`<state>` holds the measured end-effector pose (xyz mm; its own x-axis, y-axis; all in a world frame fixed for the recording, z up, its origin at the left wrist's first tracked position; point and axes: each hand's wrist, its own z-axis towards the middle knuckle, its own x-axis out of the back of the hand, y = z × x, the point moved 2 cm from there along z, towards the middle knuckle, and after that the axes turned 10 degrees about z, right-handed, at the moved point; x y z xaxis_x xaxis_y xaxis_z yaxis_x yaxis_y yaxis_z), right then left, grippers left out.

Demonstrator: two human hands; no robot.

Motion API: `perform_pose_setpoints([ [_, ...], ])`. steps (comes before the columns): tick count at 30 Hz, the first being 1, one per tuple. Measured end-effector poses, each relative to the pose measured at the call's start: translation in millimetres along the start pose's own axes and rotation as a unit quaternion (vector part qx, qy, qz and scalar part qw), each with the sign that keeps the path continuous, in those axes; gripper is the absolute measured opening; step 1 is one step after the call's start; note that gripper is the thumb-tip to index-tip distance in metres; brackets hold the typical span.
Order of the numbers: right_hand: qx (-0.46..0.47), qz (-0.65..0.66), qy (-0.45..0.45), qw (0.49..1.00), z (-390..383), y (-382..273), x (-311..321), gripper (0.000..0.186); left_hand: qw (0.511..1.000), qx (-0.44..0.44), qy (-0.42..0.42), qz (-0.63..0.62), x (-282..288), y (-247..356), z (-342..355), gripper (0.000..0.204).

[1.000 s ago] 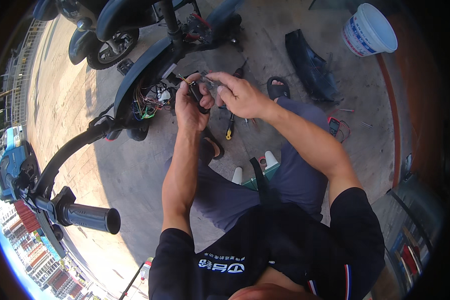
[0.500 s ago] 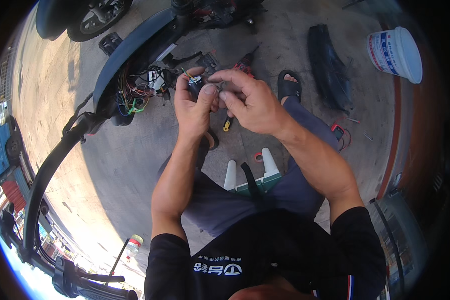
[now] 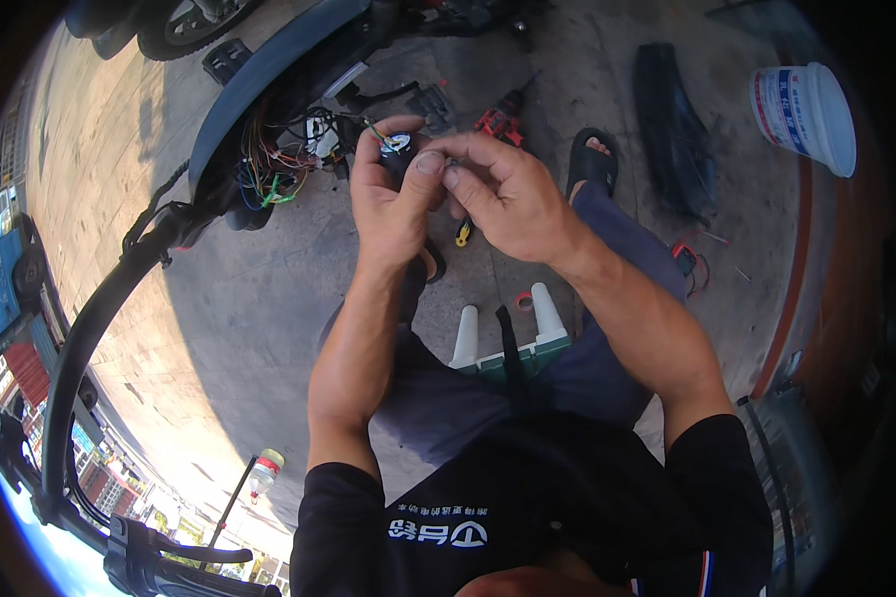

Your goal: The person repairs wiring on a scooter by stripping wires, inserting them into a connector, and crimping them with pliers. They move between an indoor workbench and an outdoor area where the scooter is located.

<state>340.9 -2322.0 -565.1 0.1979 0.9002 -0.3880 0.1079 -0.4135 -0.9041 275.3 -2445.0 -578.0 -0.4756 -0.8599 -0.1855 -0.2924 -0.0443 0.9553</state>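
My left hand is closed around a small black round part with a whitish top and thin green and yellow wires. Against it, my right hand brings thumb and index finger together beside my left thumb. Whatever those right fingertips pinch is too small and too hidden to name. Both hands are in front of an electric bike's dark body, close to a bundle of exposed coloured wires and a white connector block.
A red power drill and a yellow-handled screwdriver lie on the ground beyond my hands. To the right are a black curved panel, a white bucket and a red multimeter. The handlebar curves along the left.
The whole view has shifted slightly. My right thumb and fingertips have moved up close against my left thumb, while the left hand keeps its hold on the black part.
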Motion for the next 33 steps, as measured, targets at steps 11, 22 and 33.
perform_pose_setpoints([
  [11,-0.027,0.059,-0.019,0.998,11,5,-9,0.018,1.0,0.0,-0.002,0.029,16,5,-2,0.044],
  [22,-0.011,0.049,-0.008,0.999,11,-5,-6,0.017,0.994,-0.072,-0.008,0.082,15,3,3,0.042],
  [33,-0.011,0.006,-0.02,1.0,5,-6,4,0.019,0.977,-0.093,-0.024,0.193,12,3,-1,0.04],
])
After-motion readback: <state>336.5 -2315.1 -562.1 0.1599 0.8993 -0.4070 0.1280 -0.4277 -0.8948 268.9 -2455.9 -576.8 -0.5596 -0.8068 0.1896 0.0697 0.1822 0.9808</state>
